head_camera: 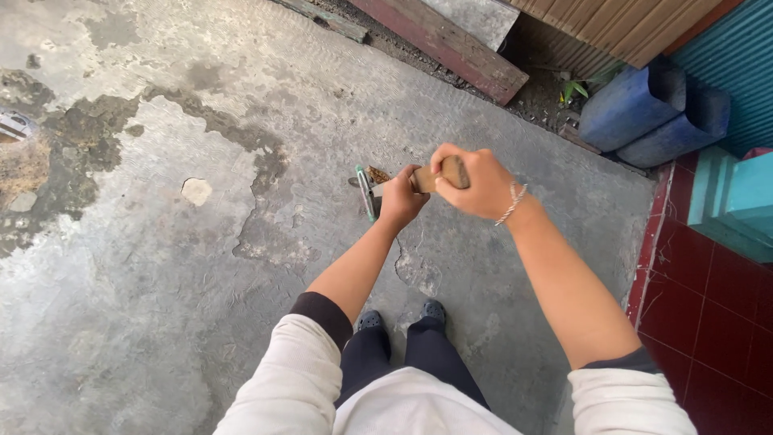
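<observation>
Above cracked concrete [161, 266], both hands' grip clamps 1 wooden handle [439, 176]; 2 blue drums [652, 113] lie sideways, contents unseen.

Open concrete floor [161, 266] left; blue barrels [652, 109], planks [451, 44] right.

A wooden handle [439, 176], pale brown and worn, runs roughly level at chest height above the concrete. Its far end carries a green-edged tool head [367, 192] with a brownish, rough patch beside it; what kind of tool cannot be told.
</observation>
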